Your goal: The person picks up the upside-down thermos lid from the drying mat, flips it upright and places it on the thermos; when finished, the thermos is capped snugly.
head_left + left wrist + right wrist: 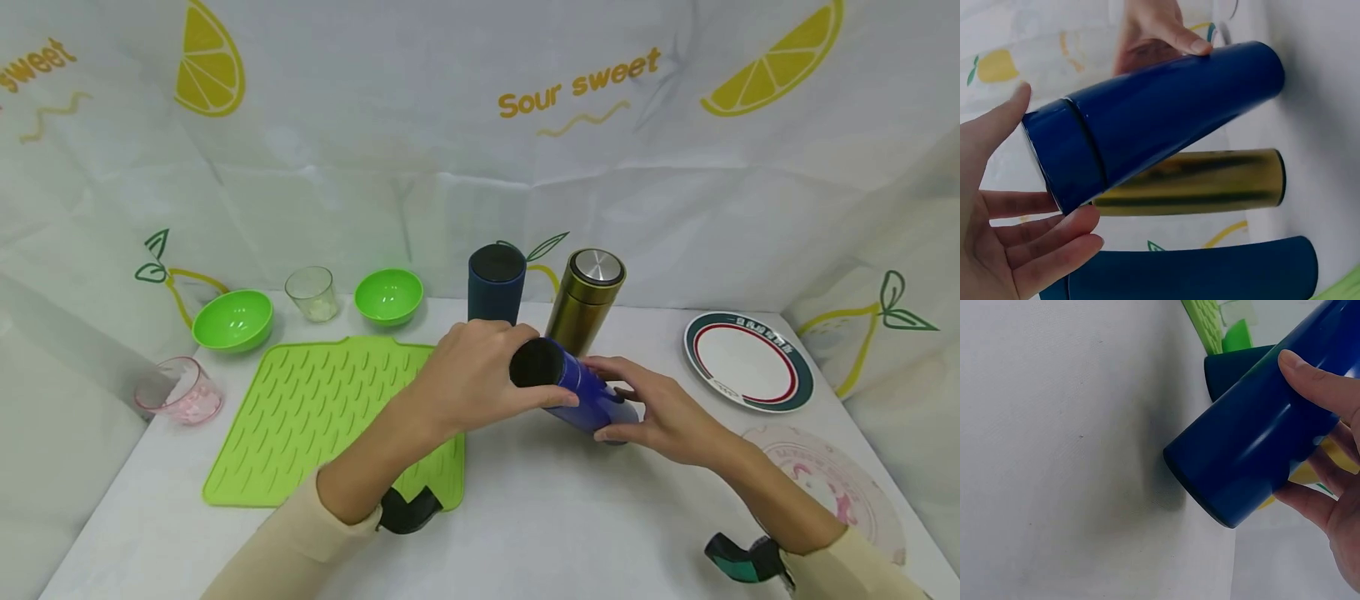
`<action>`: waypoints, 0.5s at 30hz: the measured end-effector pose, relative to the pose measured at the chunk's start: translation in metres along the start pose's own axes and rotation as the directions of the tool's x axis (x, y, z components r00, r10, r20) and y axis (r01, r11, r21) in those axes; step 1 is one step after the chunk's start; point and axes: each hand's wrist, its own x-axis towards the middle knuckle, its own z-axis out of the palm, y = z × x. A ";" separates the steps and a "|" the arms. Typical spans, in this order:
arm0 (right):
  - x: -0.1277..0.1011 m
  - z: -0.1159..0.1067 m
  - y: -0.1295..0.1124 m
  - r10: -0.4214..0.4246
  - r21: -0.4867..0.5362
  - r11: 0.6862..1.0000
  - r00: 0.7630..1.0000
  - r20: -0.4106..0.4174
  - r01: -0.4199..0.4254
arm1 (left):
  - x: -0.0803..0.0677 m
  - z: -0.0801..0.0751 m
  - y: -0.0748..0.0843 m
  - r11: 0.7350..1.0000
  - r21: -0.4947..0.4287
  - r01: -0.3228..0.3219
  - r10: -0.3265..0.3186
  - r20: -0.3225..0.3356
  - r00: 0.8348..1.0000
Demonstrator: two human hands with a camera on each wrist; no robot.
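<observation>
A blue thermos bottle (588, 396) is tilted above the white table, its dark-topped lid end toward the left. My left hand (480, 375) holds that lid end, thumb on one side and fingers on the other. Around the lower body curls my right hand (667, 417), with its thumb (1313, 381) across the bottle in the right wrist view. The base is close to the table; a shadow lies beside it. Behind stand a gold thermos (576, 312) with a silver lid top and a dark teal-blue thermos (497, 292), partly hidden by my left hand.
A green drying mat (322, 417) lies left. Around it stand two green bowls (232, 322), a clear glass (313, 296) and a pink glass (183, 396). At right are a dark-rimmed plate (742, 362) and a pink-patterned plate (870, 492). A white curtain (420, 142) hangs behind.
</observation>
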 end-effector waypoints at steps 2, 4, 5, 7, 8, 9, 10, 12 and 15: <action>0.001 0.000 0.000 0.001 -0.005 1.000 1.000 0.002 -0.001 | 0.002 0.000 0.000 1.000 -0.009 -0.009 0.009 0.018 1.000; 0.001 -0.001 0.001 0.008 -0.002 1.000 1.000 0.007 -0.008 | 0.003 -0.003 -0.001 0.999 -0.033 -0.020 0.022 0.058 0.998; 0.001 -0.001 0.001 0.014 0.002 1.000 1.000 0.011 -0.014 | 0.003 -0.004 -0.002 0.998 -0.054 -0.030 0.034 0.079 0.996; 0.001 -0.002 0.001 0.022 0.008 1.000 1.000 0.018 -0.022 | 0.004 -0.007 -0.005 0.991 -0.115 -0.063 0.076 0.115 0.990; 0.002 -0.002 0.002 0.020 0.010 1.000 1.000 0.020 -0.020 | 0.004 -0.008 -0.007 0.984 -0.159 -0.080 0.101 0.132 0.986; 0.002 -0.002 0.002 0.017 0.009 1.000 1.000 0.021 -0.018 | 0.004 -0.009 -0.008 0.974 -0.204 -0.099 0.129 0.142 0.981; 0.002 -0.003 0.002 0.014 0.008 1.000 1.000 0.024 -0.015 | 0.003 -0.010 -0.010 0.960 -0.251 -0.123 0.163 0.147 0.976; 0.002 -0.003 0.002 0.006 0.006 1.000 1.000 0.028 -0.006 | 0.003 -0.011 -0.012 0.932 -0.320 -0.168 0.226 0.154 0.962; 0.002 -0.003 0.002 0.006 0.009 1.000 0.999 0.042 -0.006 | 0.003 -0.012 -0.014 0.904 -0.363 -0.227 0.301 0.163 0.940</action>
